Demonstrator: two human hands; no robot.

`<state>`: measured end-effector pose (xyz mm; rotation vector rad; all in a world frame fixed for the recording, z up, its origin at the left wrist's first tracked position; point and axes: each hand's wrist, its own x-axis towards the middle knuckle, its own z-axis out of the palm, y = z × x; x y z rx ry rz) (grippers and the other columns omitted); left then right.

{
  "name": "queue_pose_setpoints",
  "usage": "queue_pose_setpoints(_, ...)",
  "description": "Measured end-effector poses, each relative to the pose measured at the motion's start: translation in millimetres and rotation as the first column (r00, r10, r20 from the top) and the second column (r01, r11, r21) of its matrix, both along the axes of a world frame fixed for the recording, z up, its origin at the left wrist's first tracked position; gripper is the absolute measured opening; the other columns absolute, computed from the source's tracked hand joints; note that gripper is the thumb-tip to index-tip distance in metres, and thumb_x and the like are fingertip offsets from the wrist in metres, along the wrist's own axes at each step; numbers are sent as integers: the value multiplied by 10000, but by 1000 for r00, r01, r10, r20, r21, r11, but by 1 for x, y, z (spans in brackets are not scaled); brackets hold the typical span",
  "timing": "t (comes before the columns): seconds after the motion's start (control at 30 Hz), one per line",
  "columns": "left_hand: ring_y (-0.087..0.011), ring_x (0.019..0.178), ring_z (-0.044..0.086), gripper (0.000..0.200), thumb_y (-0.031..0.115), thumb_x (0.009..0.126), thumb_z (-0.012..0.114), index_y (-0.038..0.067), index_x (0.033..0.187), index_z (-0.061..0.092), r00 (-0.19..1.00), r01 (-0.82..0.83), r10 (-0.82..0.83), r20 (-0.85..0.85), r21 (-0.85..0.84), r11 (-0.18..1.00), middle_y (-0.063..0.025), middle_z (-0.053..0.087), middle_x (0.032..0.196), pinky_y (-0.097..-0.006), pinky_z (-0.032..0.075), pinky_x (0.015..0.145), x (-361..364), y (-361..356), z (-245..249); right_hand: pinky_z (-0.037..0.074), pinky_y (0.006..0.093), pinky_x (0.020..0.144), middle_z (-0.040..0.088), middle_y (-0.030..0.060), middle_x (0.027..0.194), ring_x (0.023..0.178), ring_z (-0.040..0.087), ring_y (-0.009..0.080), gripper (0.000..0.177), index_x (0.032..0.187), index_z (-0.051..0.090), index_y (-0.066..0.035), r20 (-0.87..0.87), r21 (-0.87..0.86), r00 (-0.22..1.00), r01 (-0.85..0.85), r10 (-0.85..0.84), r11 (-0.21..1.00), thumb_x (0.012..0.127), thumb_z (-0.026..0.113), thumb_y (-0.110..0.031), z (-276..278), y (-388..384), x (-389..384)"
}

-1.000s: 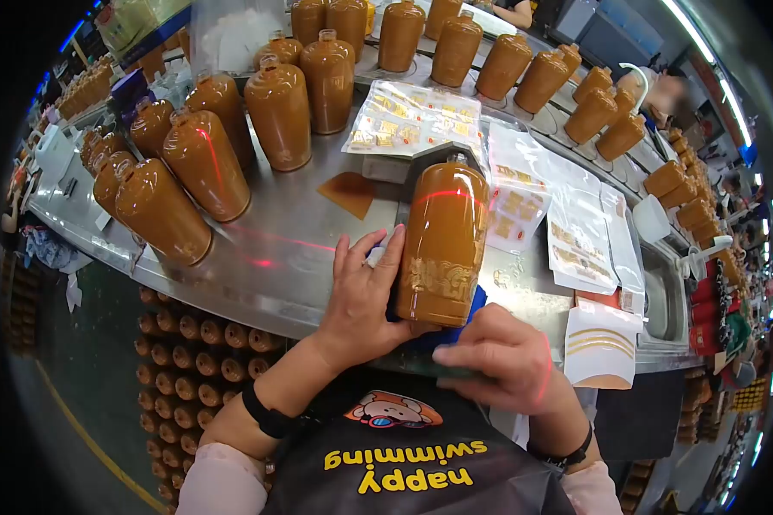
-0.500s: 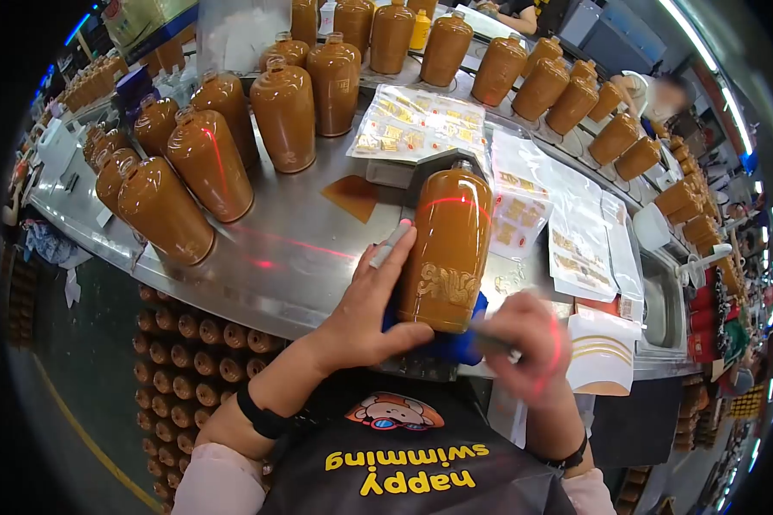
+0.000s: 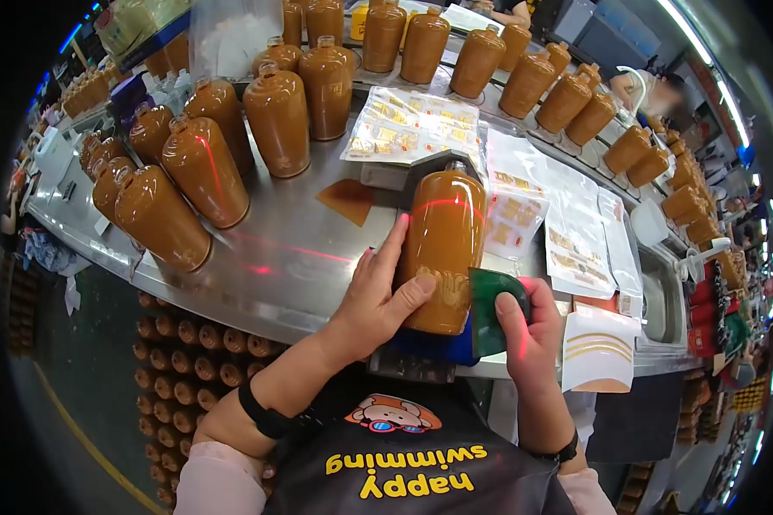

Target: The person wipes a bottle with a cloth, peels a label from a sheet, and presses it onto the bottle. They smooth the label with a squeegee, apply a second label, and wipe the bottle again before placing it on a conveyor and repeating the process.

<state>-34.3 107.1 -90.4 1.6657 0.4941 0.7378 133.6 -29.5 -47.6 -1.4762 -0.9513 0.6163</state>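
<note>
A glossy brown bottle (image 3: 447, 232) lies tilted back on a dark angled stand (image 3: 417, 176), neck away from me, with a blue piece (image 3: 429, 346) under its base. A raised pattern shows low on its front, partly behind my thumb. My left hand (image 3: 374, 296) grips the bottle's left side, thumb on its front and fingers along its flank. In my right hand (image 3: 531, 330) is a green flexible scraper (image 3: 488, 311), pinched between thumb and fingers, its edge at the bottle's lower right side. Red laser lines cross the bottle and my right hand.
Several brown bottles (image 3: 206, 172) stand at the left of the steel table (image 3: 292, 227); more line the far edge. Sheets of gold decals (image 3: 416, 124) lie behind the stand and to the right (image 3: 580, 253). A sink (image 3: 661, 309) is at the right end. A brown sheet (image 3: 348, 200) lies left.
My right hand, blurred before below the bottle's right side, has turned and raised the green scraper beside it. My left thumb has moved from the bottle's base up onto its front.
</note>
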Motion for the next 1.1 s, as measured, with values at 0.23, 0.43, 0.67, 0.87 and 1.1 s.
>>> queue_pose_setpoints(0.23, -313, 1361, 392, 602, 229, 852, 641, 34, 1398, 480, 976, -4, 192, -101, 875, 485, -210, 556, 1256, -571, 128, 1161, 8, -43, 46, 423, 197, 641, 585, -15, 821, 721, 489, 38, 157, 1002, 567, -7, -31, -34, 999, 32, -33, 999, 950, 628, -142, -18, 1, 5)
queue_pose_setpoints(0.43, -327, 1292, 457, 533, 337, 904, 586, 49, 1351, 543, 909, -83, 404, -102, 906, 414, -154, 653, 1167, -610, 131, 1142, -7, -50, 22, 420, 195, 654, 574, -19, 808, 724, 484, 39, 149, 993, 573, -10, -62, -87, 998, 19, -24, 996, 950, 625, -143, -14, 2, 3)
queue_pose_setpoints(0.67, -385, 1263, 482, 850, 386, 796, 739, -41, 1436, 379, 920, -195, 390, -47, 808, 557, -205, 493, 1402, -582, 226, 1121, -13, -34, 6, 432, 257, 617, 575, 46, 810, 683, 518, 129, 145, 992, 618, -29, 351, 98, 934, 40, -72, 994, 871, 686, -67, -21, -1, 8)
queue_pose_setpoints(0.87, -439, 1314, 417, 854, 460, 860, 659, -38, 1466, 322, 935, -159, 337, -112, 716, 679, -223, 469, 1418, -592, 181, 1131, -26, -24, -15, 449, 241, 637, 612, 39, 856, 737, 563, 106, 182, 1026, 599, -30, 294, 62, 935, -226, 199, 972, 871, 683, -75, 13, -19, -4)
queue_pose_setpoints(1.1, -449, 1391, 319, 604, 393, 952, 559, 1, 1402, 467, 944, -41, 314, -97, 913, 405, -224, 487, 1414, -590, 111, 1155, -14, -43, 12, 462, 205, 685, 613, 4, 878, 766, 536, 41, 181, 1025, 556, -14, -204, 56, 977, -52, 62, 997, 966, 627, -169, 2, 0, -19)
